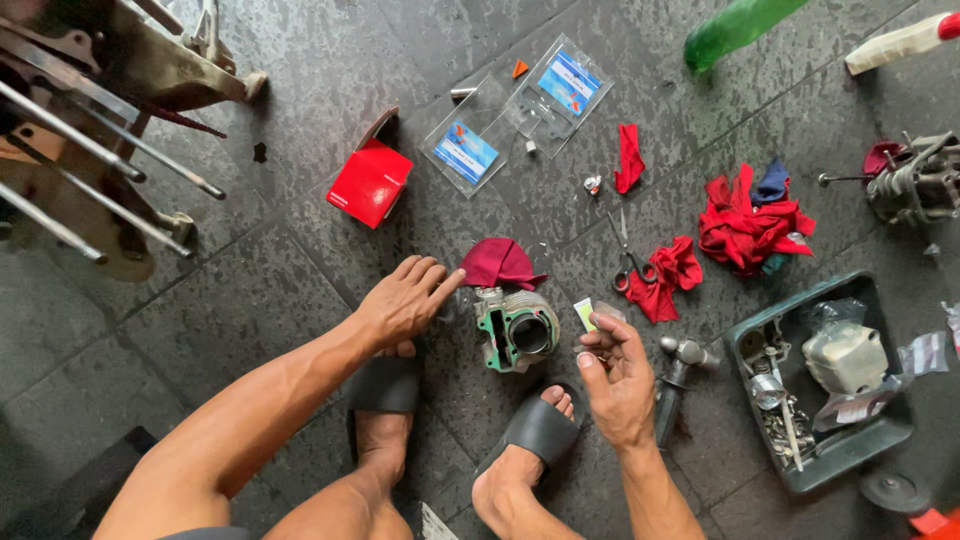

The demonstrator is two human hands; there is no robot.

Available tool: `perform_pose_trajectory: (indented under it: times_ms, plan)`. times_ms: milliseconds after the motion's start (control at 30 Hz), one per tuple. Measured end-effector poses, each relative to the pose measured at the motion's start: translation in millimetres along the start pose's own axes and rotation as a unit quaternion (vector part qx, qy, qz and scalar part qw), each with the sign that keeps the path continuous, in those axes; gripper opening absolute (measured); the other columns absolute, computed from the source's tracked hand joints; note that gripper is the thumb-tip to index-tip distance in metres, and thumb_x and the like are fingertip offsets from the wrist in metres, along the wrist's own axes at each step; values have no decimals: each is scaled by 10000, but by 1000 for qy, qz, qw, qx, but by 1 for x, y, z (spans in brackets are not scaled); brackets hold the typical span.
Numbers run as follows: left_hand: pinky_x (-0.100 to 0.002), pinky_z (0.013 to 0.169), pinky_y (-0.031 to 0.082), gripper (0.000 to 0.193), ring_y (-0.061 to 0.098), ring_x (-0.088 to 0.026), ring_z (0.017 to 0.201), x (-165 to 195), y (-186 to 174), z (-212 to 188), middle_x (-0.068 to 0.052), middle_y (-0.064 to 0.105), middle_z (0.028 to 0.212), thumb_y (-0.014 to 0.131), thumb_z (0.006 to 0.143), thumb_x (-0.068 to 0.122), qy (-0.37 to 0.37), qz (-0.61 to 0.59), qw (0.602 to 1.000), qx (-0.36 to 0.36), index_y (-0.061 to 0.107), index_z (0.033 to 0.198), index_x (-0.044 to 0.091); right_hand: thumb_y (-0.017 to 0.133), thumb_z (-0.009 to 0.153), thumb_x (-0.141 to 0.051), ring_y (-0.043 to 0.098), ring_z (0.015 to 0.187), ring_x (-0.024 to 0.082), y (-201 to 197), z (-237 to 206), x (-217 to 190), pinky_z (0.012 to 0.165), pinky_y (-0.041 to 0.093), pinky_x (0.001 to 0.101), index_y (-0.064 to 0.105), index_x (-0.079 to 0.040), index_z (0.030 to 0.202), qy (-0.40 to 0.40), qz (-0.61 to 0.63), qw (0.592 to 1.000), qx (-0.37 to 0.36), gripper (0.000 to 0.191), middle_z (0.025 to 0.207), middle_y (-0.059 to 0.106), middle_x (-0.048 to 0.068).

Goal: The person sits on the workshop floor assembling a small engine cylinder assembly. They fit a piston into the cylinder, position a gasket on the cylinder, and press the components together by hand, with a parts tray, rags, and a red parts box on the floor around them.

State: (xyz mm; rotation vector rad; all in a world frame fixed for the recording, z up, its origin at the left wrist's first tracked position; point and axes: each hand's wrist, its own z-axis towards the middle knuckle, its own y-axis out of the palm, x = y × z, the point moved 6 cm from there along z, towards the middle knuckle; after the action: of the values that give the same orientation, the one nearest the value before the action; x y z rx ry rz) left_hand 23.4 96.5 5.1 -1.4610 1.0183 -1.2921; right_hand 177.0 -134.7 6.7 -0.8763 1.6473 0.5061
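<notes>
The engine cylinder lies on the dark tiled floor between the person's two sandalled feet and a folded maroon cloth just behind it. The left hand rests spread beside the cylinder, fingers apart, one fingertip touching that cloth. The right hand, on the cylinder's other side, pinches a small yellow-green packet. Beyond it lie scissors, several red rags and a parts tray; bare floor lies left of the cylinder
</notes>
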Motion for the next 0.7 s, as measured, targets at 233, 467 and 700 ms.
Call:
perform_pose_trajectory:
  times_ms: [233,467,700]
  plan:
    - [-388,950,414,528,553,-272,1050,2,4,-6,-100,582,1070,587,830,200,-23,-12,999,-29,574,1338,55,659,894,-30,586,1099,136,13,1,-6,975,492,302,527,-3,1381,30,-38,999,-15,505,1251,597,83]
    - [-396,881,427,184,589,-250,900,-4,9,-2,-63,595,899,596,847,178,-57,-3,998,-14,596,1022,121,635,928,-15,584,1088,133,17,15,-30,956,502,286,508,10,1384,39,18,999,10,474,1275,591,101]
    - [-491,989,426,333,635,-314,915,-14,-5,-3,-97,675,849,716,705,139,-181,-143,972,40,611,1015,78,628,959,0,637,990,125,-8,42,-38,871,540,275,536,27,1335,64,78,991,93,388,1177,644,98]
